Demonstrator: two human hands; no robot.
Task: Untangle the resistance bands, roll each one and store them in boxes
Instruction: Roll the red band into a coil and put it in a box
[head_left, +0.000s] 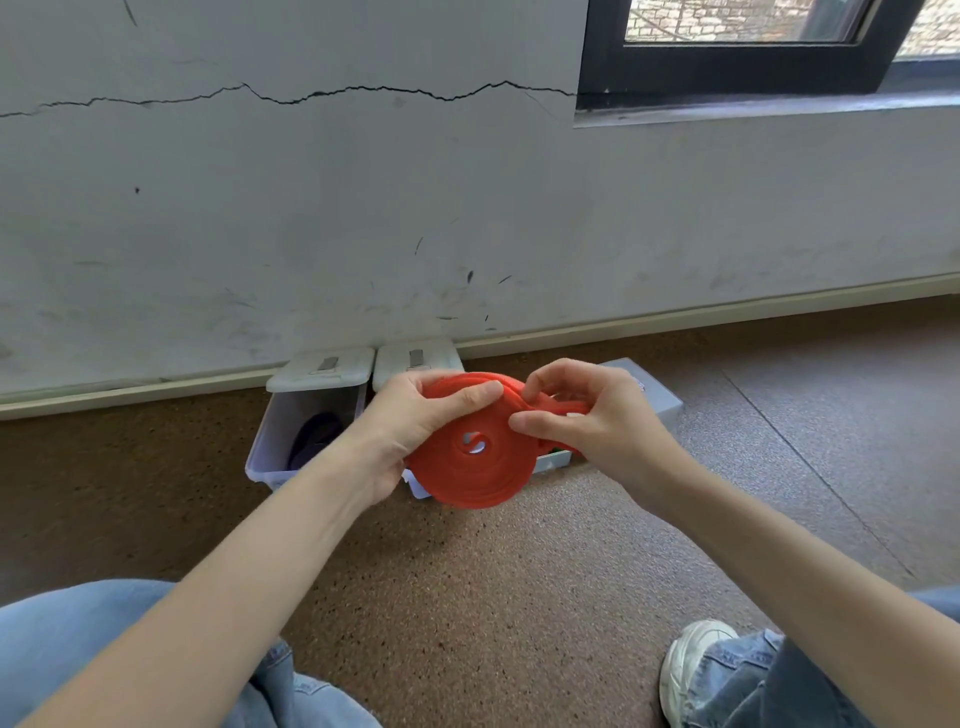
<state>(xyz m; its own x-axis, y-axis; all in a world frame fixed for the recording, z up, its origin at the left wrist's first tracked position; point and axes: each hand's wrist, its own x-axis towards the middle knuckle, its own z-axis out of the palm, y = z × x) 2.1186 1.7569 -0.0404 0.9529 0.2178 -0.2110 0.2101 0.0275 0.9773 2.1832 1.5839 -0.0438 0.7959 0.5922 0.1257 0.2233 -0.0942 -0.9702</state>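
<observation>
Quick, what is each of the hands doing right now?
Left hand: holding the rolled part of the red band, fingers curled over its edge.
Right hand: pinching the loose end of the same band.

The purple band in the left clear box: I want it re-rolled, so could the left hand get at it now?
Probably not yet: the left hand grips the red rolled band. The clear plastic box stands open, purple band uncovered.

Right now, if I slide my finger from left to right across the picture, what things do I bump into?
Left box with the purple band → left hand → red rolled band → right hand → grey box → white shoe.
</observation>
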